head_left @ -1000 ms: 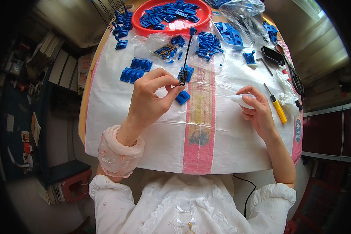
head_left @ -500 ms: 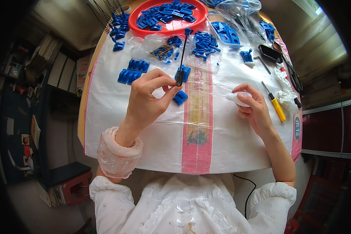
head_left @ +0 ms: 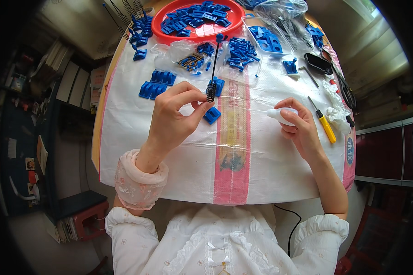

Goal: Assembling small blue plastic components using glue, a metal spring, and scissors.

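Note:
Between thumb and forefinger, my left hand (head_left: 176,110) pinches a black coil spring (head_left: 210,92). A thin black rod (head_left: 214,64) rises from the spring, with a blue knob (head_left: 219,38) at its top. Just behind the spring sits a blue plastic piece (head_left: 219,86), partly covered by it. Another blue piece (head_left: 212,115) lies on the white woven sheet right beside my fingertips. My right hand (head_left: 300,126) is closed round a small white squeeze bottle (head_left: 283,115), its tip pointing left toward the spring. The two hands are well apart.
A red tray (head_left: 158,27) of blue parts stands at the back, beside a clear container (head_left: 287,48). Blue clips (head_left: 156,83) lie to the left. On the right are a yellow-handled screwdriver (head_left: 326,123), a hex key (head_left: 309,76), a black dish (head_left: 318,63) and crumpled tissue (head_left: 337,117).
Almost nothing differs. Both hands keep their grips and places, with at most a very slight shift of the view.

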Demonstrator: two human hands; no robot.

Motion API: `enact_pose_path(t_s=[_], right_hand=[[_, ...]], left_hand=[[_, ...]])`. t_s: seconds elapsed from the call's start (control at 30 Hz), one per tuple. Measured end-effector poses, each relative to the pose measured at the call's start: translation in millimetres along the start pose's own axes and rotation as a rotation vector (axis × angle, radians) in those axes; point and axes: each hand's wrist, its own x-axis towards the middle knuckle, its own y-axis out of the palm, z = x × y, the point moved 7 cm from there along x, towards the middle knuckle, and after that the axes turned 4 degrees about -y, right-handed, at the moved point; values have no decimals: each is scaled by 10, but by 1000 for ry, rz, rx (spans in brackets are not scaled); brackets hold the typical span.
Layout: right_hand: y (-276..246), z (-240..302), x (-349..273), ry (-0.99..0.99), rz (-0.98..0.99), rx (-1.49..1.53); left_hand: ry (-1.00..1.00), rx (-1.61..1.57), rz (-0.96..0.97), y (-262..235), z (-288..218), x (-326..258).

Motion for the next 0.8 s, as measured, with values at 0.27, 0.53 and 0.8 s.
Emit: enact_pose_path(t_s=[0.27,0.53,0.8], right_hand=[[-58,54,-30,-24,9,38],[-43,60,-44,-52,36,-12],[-24,60,-46,-75,24,-26]], left_hand=[[3,28,19,-12,-13,4],[10,19,8,-11,-7,2],[7,30,15,-7,-7,3]])
